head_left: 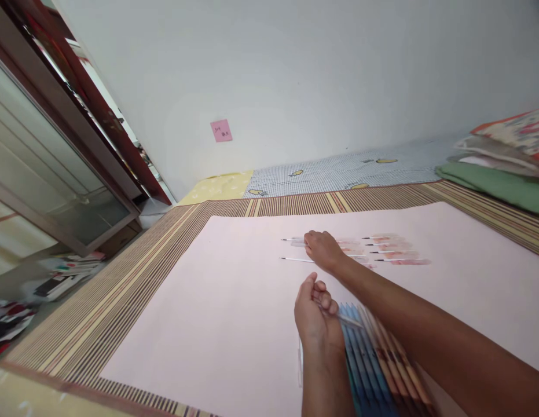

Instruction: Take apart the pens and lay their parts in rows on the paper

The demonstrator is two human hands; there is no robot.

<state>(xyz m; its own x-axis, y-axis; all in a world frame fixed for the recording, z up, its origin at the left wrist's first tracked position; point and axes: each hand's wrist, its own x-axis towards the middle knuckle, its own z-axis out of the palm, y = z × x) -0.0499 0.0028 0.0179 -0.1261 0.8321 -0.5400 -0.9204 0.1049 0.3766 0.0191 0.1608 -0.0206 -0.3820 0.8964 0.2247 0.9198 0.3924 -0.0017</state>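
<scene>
A large pale pink sheet (234,324) covers a striped mat. On its far part lies a row of thin pen refills (388,250) with pinkish ends. My right hand (322,250) reaches across to the left end of that row. Its fingers are curled down on a thin white refill (295,259) that sticks out to the left. Nearer to me, my left hand (315,313) is closed, pinching another thin clear refill (346,318). Under my left wrist lies a fanned bundle of blue and orange refills (377,365).
The striped mat (121,289) borders the sheet. Folded blankets (499,168) are stacked at the right. A pink sticky note (221,130) hangs on the white wall. At the left stand a glass cabinet door (47,174) and scattered papers (61,278) on the floor.
</scene>
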